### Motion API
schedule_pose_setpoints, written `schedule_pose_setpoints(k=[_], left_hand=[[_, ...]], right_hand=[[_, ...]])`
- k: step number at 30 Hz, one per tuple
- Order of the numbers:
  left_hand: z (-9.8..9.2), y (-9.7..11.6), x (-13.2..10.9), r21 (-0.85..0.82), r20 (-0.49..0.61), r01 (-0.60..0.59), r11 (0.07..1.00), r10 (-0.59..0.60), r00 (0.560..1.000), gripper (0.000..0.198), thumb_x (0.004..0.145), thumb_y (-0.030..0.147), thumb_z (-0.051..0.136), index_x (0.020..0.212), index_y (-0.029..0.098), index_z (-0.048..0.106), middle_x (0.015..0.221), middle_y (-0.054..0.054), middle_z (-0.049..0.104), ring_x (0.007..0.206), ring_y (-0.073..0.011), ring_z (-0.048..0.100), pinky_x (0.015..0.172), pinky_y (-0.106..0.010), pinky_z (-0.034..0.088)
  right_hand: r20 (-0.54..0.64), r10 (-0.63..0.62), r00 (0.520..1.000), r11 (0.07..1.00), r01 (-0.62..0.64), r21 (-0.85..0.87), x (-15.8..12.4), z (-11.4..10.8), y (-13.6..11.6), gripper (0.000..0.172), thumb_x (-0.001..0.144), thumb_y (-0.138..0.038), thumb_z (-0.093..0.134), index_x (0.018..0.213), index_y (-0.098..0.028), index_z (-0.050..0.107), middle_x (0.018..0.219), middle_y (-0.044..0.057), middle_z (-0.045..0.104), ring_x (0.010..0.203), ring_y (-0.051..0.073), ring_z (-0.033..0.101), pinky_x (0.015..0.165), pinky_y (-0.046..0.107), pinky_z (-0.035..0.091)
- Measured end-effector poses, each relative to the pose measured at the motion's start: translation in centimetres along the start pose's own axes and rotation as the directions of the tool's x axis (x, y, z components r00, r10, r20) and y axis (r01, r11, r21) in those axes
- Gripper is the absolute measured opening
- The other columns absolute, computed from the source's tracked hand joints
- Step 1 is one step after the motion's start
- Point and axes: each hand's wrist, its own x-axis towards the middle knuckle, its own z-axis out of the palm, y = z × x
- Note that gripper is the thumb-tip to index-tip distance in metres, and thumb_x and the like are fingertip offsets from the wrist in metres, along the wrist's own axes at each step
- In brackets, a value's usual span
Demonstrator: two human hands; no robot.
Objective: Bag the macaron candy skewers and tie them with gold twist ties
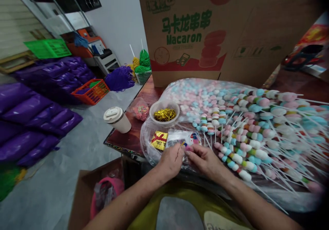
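Close together at the table's front edge, my left hand [170, 158] and my right hand [203, 157] pinch a small pink-and-blue thing [189, 148] between their fingertips. A bit of yellow shows at its upper left; its exact kind is too small to make out. Just beyond the fingers lies a clear printed packet [177, 137]. Left of that is a gold packet [159, 140] lettered "TWIST TIE". A white bowl [164, 122] of gold ties [164, 114] stands behind them. Many marshmallow skewers [241, 144] in pink, blue and white lie heaped to the right of my right hand.
A lidded paper cup [117, 119] stands near the table's left corner, beside a bag of pink pieces [141, 110]. A large cardboard carton [190, 59] rises behind the skewers. Below left is an open box [82, 195]. Purple bags [31, 120] and an orange crate [92, 92] lie on the floor.
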Motion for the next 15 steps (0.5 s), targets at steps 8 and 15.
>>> schedule_pose_setpoints(k=[8, 15], left_hand=[[-0.6, 0.7, -0.7, -0.37, 0.468, 0.129, 0.92, 0.065, 0.881, 0.026, 0.088, 0.039, 0.034, 0.082, 0.016, 0.046, 0.069, 0.0, 0.053, 0.062, -0.0102, 0.047, 0.059, -0.022, 0.04], [-0.8, 0.9, 0.2, -0.385, 0.45, 0.434, 0.815, -0.245, 0.859, 0.019, 0.074, 0.026, 0.047, 0.059, 0.017, 0.053, 0.053, 0.003, 0.05, 0.051, -0.0103, 0.046, 0.05, -0.021, 0.035]], right_hand=[[-0.061, 0.012, 0.998, 0.988, -0.021, -0.155, -0.2, 1.8, 0.1, 0.033, 0.085, -0.05, 0.037, 0.069, -0.021, 0.043, 0.043, -0.004, 0.049, 0.037, 0.012, 0.045, 0.039, 0.023, 0.036], [0.086, -0.576, 0.813, 0.292, 0.303, -0.907, 0.9, -2.2, -3.1, 0.027, 0.084, -0.017, 0.035, 0.088, -0.014, 0.062, 0.094, 0.015, 0.065, 0.094, 0.026, 0.053, 0.081, 0.041, 0.037]])
